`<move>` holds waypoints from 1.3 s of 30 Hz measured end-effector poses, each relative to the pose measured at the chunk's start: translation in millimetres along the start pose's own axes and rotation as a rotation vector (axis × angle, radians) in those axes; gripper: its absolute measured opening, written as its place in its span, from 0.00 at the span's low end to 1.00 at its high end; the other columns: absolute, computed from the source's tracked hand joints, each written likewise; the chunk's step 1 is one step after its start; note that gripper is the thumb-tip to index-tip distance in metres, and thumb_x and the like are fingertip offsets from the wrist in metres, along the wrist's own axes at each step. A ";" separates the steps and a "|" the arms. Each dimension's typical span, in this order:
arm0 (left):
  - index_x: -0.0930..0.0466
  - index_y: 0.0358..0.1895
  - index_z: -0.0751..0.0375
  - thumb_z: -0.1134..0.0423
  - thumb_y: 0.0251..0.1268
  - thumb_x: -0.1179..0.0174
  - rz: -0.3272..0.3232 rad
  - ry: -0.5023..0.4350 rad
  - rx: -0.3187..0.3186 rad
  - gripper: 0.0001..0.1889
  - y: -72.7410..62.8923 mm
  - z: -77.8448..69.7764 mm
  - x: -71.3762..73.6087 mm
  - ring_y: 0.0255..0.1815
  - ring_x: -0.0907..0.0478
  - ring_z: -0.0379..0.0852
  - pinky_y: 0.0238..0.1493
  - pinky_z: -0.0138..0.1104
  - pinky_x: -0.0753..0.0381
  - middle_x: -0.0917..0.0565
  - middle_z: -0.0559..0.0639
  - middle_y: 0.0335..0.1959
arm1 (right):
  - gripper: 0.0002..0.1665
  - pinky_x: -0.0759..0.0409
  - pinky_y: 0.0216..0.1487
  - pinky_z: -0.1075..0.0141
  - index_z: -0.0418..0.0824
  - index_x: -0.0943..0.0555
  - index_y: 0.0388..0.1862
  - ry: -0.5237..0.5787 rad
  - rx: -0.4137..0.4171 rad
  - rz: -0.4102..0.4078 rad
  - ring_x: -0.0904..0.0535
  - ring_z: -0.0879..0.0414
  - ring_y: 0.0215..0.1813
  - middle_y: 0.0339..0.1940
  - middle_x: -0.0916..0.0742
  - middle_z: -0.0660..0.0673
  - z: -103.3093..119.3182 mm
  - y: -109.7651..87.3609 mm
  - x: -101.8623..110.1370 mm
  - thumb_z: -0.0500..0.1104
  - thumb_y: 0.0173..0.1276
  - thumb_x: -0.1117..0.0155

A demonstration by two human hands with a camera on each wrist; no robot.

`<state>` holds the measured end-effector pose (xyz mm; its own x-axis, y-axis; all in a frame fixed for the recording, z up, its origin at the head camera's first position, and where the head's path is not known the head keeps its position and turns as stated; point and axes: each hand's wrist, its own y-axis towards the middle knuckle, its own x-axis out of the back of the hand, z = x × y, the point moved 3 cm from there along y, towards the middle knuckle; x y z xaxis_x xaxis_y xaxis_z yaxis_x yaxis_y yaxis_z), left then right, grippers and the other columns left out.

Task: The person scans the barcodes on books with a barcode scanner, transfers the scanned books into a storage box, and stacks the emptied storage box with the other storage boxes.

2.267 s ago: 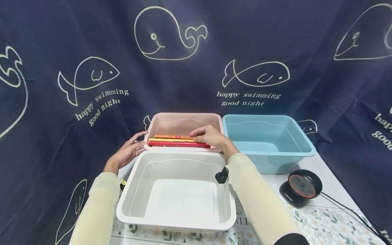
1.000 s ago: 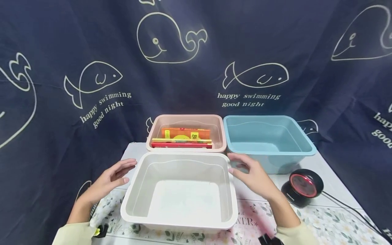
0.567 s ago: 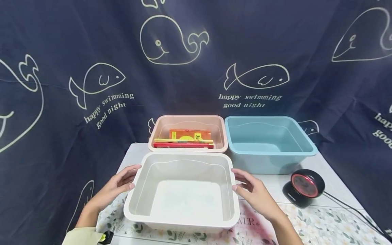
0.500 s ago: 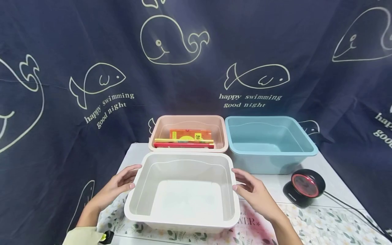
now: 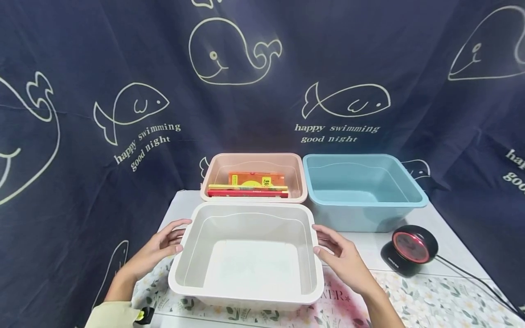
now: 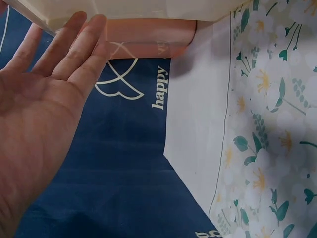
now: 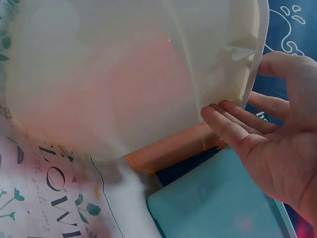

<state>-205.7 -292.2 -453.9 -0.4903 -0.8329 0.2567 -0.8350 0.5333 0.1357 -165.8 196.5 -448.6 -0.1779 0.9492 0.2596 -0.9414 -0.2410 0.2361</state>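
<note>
A white plastic bin (image 5: 246,296) stands at the front of the table, with nothing visible inside it. On its left side my left hand (image 5: 157,248) touches the rim; the left wrist view shows its fingers (image 6: 74,54) extended against the bin wall. My right hand (image 5: 344,259) touches the opposite side, its fingers (image 7: 228,126) nearly straight against the wall below the rim and its thumb by the rim. Behind sits a pink bin (image 5: 254,157) holding a red flat item (image 5: 248,193), a thin yellow-edged one (image 5: 221,187) and an orange one (image 5: 262,178) with yellow print, leaning back.
A blue bin (image 5: 365,214) stands right of the pink one. A round black device (image 5: 412,248) with a red-lit face and a cable sits at the right. A floral cloth (image 5: 434,296) covers the front of the table; a dark blue curtain (image 5: 254,109) hangs behind.
My right hand has left the orange item in the pink bin, my left hand that bin's edge. Both came back to the white bin's sides. The orange item now shows its front.
</note>
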 end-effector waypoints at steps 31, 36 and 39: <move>0.44 0.80 0.62 0.76 0.72 0.44 0.027 -0.211 0.004 0.36 8.7 -13.7 -13.1 0.69 0.21 0.38 0.57 0.39 0.13 0.21 0.45 0.71 | 0.34 0.16 0.60 0.71 0.26 0.31 0.73 0.141 0.029 0.061 0.14 0.60 0.58 0.57 0.13 0.38 8.0 2.7 26.8 0.28 0.69 0.35; 0.42 0.80 0.61 0.75 0.71 0.43 0.034 -0.198 -0.034 0.35 15.8 -41.1 -22.0 0.69 0.21 0.38 0.58 0.39 0.13 0.22 0.44 0.71 | 0.33 0.15 0.58 0.69 0.24 0.31 0.73 0.166 0.067 0.090 0.13 0.60 0.57 0.57 0.12 0.48 23.5 -2.2 48.8 0.25 0.69 0.37; 0.41 0.79 0.62 0.76 0.70 0.42 0.043 -0.181 -0.063 0.36 22.7 -60.4 -25.7 0.68 0.21 0.39 0.58 0.39 0.13 0.22 0.46 0.71 | 0.33 0.15 0.58 0.69 0.23 0.32 0.72 0.180 0.114 0.096 0.13 0.60 0.57 0.57 0.12 0.49 37.2 -3.7 63.1 0.23 0.68 0.39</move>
<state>-196.9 -249.8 -399.6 -0.5671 -0.8190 0.0880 -0.7977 0.5727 0.1889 -162.8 249.8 -398.2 -0.3229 0.9392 0.1169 -0.8811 -0.3434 0.3250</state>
